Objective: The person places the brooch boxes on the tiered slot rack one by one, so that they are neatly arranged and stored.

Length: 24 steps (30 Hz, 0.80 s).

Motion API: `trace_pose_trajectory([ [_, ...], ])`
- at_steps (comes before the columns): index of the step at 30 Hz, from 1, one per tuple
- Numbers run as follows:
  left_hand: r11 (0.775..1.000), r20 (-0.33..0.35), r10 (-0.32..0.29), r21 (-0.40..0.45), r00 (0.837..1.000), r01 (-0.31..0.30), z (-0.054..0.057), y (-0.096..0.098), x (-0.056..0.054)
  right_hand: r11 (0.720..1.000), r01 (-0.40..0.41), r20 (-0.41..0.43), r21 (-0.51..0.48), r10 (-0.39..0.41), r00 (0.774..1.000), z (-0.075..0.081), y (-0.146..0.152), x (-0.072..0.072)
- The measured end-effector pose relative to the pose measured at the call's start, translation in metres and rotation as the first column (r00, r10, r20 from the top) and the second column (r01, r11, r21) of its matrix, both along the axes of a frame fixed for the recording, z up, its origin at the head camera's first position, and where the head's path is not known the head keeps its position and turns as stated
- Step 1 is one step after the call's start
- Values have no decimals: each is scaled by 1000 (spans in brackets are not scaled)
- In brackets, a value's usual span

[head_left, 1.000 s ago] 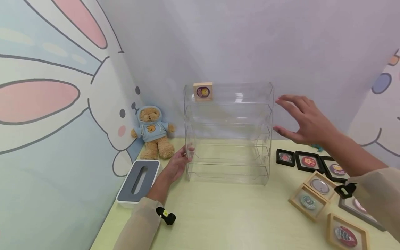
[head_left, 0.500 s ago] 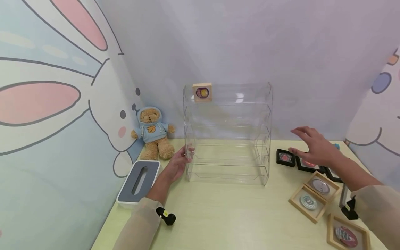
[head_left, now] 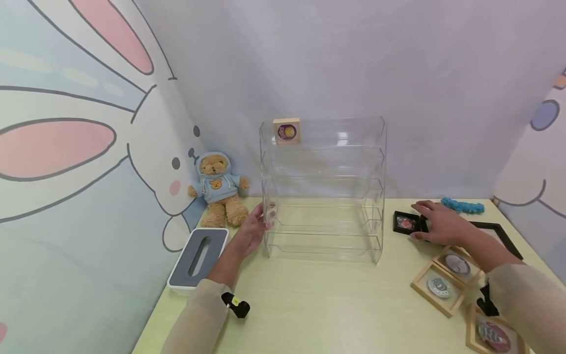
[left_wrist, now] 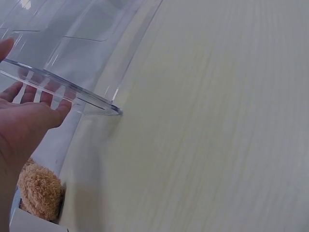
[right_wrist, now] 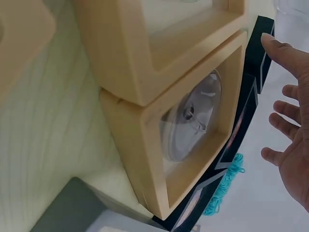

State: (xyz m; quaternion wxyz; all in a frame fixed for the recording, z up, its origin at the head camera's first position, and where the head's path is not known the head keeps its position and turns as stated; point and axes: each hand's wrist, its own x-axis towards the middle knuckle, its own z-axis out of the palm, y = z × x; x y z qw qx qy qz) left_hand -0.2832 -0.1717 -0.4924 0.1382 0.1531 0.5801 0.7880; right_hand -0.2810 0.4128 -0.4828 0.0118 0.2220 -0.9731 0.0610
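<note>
While our left hand [head_left: 249,235] grips the clear rack [head_left: 325,179] by its left side, we hold our right hand [head_left: 444,223], fingers spread, at black frames [head_left: 406,223] near the far right corner of the surface [head_left: 336,305].

Clear tiered rack [head_left: 325,188] upright; black frames [head_left: 406,223] flat nearby.
</note>
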Motion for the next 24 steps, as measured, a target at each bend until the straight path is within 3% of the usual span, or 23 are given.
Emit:
trace_pose_trajectory([
  [7, 997, -56, -50, 57, 997, 54, 1, -2, 1, 1000, 27, 35, 16, -28, 999, -4, 2, -1],
  [11, 996, -85, -48, 76, 995, 54, -1, -5, 1, 999, 53, 82, 3, -53, 995, -9, 2, -2],
  [17, 999, -114, -34, 21, 993, 36, 0, -7, 2, 998, 59, 78, 8, -59, 995, -12, 2, -4],
  [24, 998, -129, -57, 0, 990, 58, 0, -10, -1, 999, 44, 67, 16, -45, 997, -13, 0, -5],
])
